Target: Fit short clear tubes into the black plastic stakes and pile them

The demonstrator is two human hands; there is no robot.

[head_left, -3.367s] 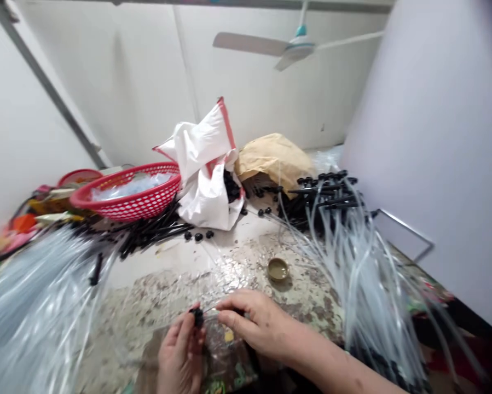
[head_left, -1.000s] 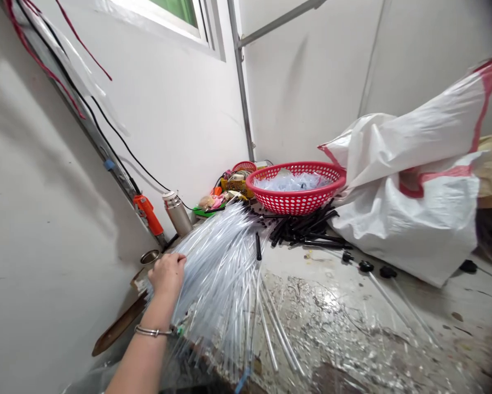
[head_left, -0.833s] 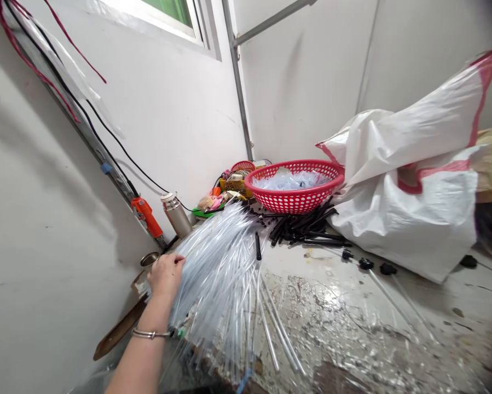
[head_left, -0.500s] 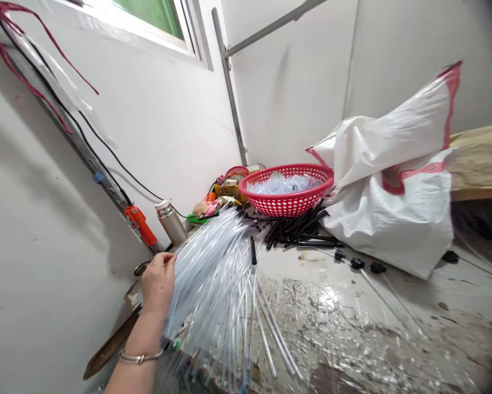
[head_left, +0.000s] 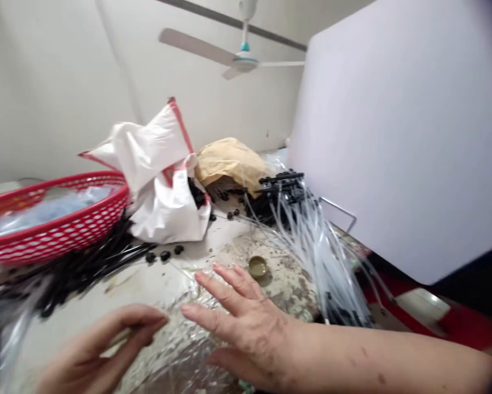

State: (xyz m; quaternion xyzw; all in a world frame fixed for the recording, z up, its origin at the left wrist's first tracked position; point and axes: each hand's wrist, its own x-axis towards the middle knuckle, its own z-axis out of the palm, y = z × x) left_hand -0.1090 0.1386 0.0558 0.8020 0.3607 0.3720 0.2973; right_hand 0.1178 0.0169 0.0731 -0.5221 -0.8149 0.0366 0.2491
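Head view: right hand (head_left: 246,325) spread wide over worn tabletop (head_left: 225,241), small dish (head_left: 259,275) at its 12 o'clock, clear tubes (head_left: 325,273) at 2 o'clock, and left hand (head_left: 102,350) at 9 o'clock, blurred, fingertips narrowly spaced, grip on anything cannot be told, black knobs (head_left: 165,255) at the latter's 1 o'clock.

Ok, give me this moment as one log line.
left hand: fingers curled, blurred, grip unclear | right hand: fingers spread, near small dish | clear tubes: bunched right of dish
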